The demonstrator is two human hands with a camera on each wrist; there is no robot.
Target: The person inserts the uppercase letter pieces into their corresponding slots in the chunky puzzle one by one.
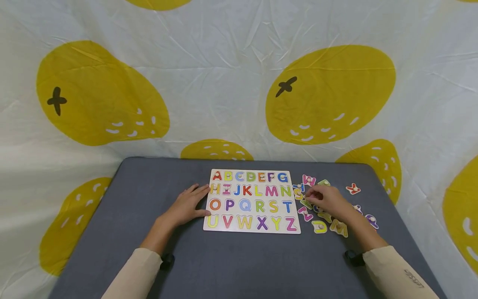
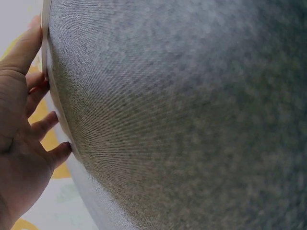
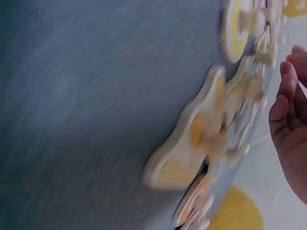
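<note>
A white alphabet puzzle board [image 1: 252, 212] lies on the grey table, its letters in four rows. Several pieces in its top rows, such as the A [image 1: 217, 176] and the I [image 1: 226, 189], carry knobs. My left hand [image 1: 188, 206] rests at the board's left edge, fingers extended and touching it. Over the loose letter pieces to the right of the board is my right hand [image 1: 328, 200], fingers bent and fingertips close together beside an orange S piece [image 1: 298, 194]. Whether a knob is between those fingertips is hidden. The right wrist view shows the curled fingers [image 3: 280, 112] above the knobbed pieces.
Around the right hand lie a pink M [image 1: 308, 180], a pink Z [image 1: 305, 214], a yellow U [image 1: 319, 226] and a golden W [image 1: 338, 228], some pieces overlapping. A red Y [image 1: 353, 189] lies apart, farther right. Behind the table [image 1: 239, 265] hangs a patterned cloth [image 1: 216, 95].
</note>
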